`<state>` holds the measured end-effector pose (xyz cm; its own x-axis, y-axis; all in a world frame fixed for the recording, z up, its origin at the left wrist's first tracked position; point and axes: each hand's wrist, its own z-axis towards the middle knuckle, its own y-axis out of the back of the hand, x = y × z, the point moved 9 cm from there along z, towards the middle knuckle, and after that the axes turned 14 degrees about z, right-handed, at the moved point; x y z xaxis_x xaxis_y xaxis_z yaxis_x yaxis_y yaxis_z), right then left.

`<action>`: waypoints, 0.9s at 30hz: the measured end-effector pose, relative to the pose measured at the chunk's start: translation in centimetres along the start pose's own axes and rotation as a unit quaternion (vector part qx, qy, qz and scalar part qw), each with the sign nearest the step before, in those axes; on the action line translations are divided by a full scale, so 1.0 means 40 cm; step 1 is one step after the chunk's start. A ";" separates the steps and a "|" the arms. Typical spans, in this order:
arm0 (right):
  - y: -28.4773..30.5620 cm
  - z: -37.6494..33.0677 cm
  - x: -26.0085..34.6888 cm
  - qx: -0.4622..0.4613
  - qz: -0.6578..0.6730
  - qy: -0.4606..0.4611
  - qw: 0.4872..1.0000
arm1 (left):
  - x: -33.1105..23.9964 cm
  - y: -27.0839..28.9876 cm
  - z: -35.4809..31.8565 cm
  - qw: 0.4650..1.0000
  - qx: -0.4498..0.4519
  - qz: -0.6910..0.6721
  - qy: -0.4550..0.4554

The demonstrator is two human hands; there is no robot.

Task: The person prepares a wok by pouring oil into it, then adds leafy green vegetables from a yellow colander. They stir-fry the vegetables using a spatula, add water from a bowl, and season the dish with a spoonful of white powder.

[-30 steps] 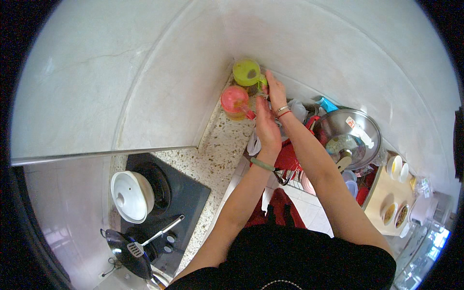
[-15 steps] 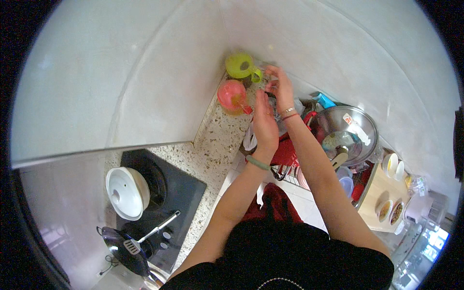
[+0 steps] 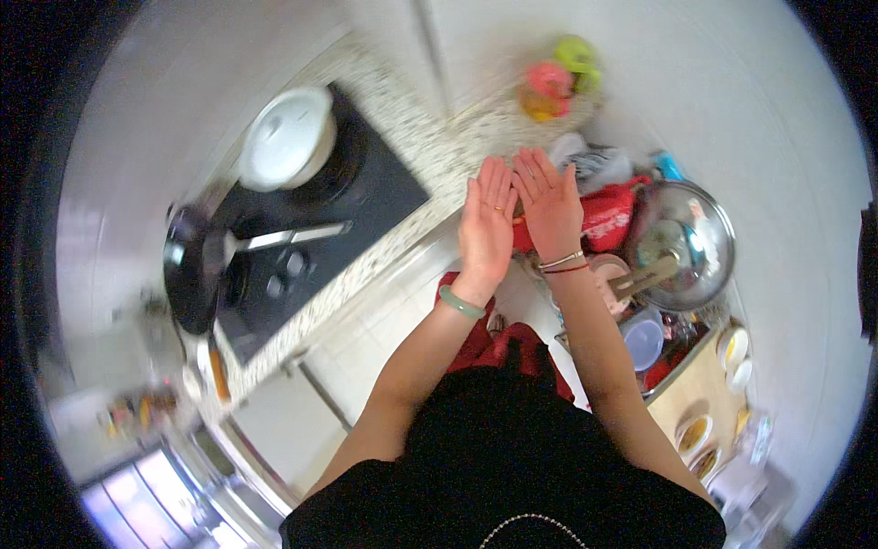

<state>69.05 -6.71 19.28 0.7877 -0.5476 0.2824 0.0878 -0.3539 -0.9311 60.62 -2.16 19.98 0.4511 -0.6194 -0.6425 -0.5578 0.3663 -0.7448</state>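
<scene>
My left hand (image 3: 487, 220) is held palm up with its fingers stretched out; a green bangle (image 3: 462, 303) circles its wrist. Close beside it, my right hand (image 3: 551, 206) is also palm up and open, with a thin bracelet and a red cord at the wrist. Both palms hold nothing. Past the fingertips lies a crumpled clear plastic bag (image 3: 599, 166) by the counter's edge. Nearest my right hand is a red bag (image 3: 611, 216). Farther back, a pink cup (image 3: 549, 82) and a yellow-green cup (image 3: 576, 57) stand on the speckled counter (image 3: 480, 146).
Left, a black stove (image 3: 274, 240) bears a lidded white pot (image 3: 288, 137) and a black wok (image 3: 190, 270) with a spatula (image 3: 288, 236). Right stand a large steel bowl (image 3: 709, 256), a lavender bowl (image 3: 642, 337) and a wooden board (image 3: 679, 403) with small bowls.
My hands have turned from facing each other to palms up, side by side, and drawn back toward me. The view has swung left, showing more of the stove.
</scene>
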 end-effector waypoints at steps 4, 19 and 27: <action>-0.016 -0.057 -0.265 0.024 0.004 -0.119 0.993 | -0.139 0.175 -0.148 0.993 -0.097 0.021 -0.066; -0.027 0.070 -0.888 0.126 -0.573 -0.062 0.807 | -0.383 0.778 -0.217 0.917 -0.367 -0.047 -0.147; -0.060 0.052 -0.995 0.300 -0.773 0.064 0.555 | -0.417 0.843 -0.164 0.943 -0.281 -0.084 -0.157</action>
<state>38.73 17.50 9.79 -0.5582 -0.0045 0.8297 0.8165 -0.1809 0.5483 29.73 15.98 6.79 0.7012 -0.3679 -0.6107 -0.7009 -0.1988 -0.6850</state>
